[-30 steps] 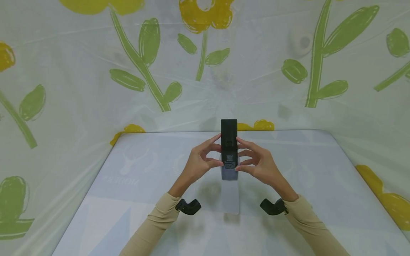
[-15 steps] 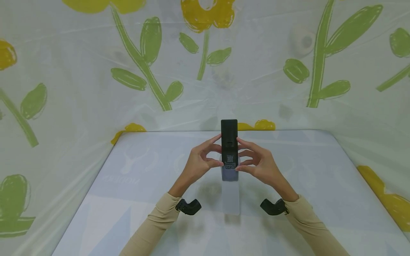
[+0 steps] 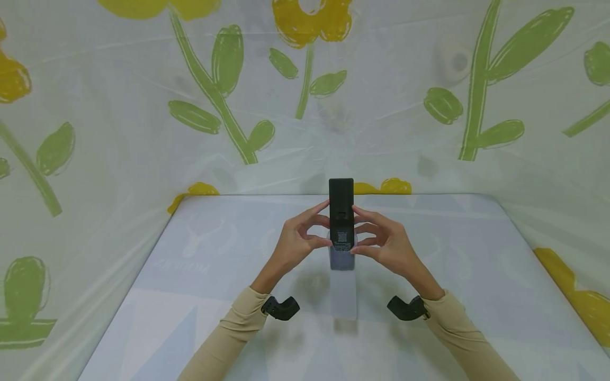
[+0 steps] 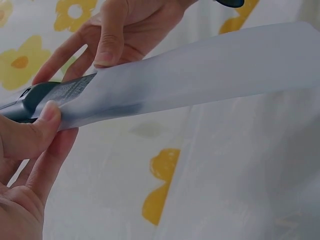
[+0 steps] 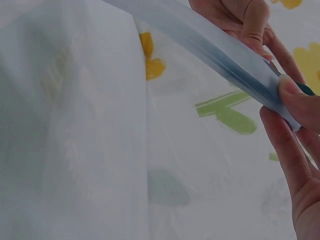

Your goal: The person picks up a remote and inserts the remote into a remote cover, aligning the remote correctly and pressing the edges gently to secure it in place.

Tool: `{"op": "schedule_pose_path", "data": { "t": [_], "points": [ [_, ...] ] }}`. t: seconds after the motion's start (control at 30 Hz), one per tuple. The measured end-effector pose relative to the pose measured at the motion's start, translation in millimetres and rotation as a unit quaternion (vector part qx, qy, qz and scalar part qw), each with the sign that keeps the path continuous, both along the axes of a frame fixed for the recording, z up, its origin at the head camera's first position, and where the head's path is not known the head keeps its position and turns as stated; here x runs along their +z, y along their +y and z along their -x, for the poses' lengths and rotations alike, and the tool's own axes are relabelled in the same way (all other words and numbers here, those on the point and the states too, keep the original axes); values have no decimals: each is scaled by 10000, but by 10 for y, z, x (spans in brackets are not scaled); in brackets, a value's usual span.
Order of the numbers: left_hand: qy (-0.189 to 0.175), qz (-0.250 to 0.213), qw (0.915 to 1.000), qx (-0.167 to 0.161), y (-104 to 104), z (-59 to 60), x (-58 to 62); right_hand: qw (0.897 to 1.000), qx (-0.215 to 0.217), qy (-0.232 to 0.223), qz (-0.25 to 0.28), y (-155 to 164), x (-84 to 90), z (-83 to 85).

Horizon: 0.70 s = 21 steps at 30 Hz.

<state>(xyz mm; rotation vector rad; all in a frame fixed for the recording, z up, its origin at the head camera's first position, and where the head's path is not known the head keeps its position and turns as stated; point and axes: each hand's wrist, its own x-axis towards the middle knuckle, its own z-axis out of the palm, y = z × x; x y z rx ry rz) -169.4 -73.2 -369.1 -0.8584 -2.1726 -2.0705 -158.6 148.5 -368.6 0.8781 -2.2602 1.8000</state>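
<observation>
A slim black device with a label on its back stands upright over the table. Its lower end sits inside a translucent plastic sleeve that hangs down toward me. My left hand pinches the sleeve's open end against the device from the left. From the right, my right hand pinches it the same way. In the left wrist view my left thumb presses the sleeve where the device enters it. In the right wrist view my right thumb lies on the sleeve.
A pale blue-grey table lies under the hands. A sheet printed with yellow flowers and green leaves walls it in at the back and both sides. Black wrist camera mounts sit on both beige sleeves.
</observation>
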Motion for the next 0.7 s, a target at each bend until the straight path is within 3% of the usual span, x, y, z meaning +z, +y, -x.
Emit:
{"op": "schedule_pose_path", "data": {
  "t": [0.23, 0.47, 0.7],
  "points": [
    [91, 1, 10000, -19, -12, 3, -1, 9999, 76, 28, 70, 22, -129, 87],
    [-47, 23, 9989, -466, -52, 141, -150, 9988, 442, 40, 202, 33, -214, 147],
    [-66, 220, 9970, -736, -93, 179, -182, 9982, 587, 39, 119, 19, -209, 148]
  ]
}}
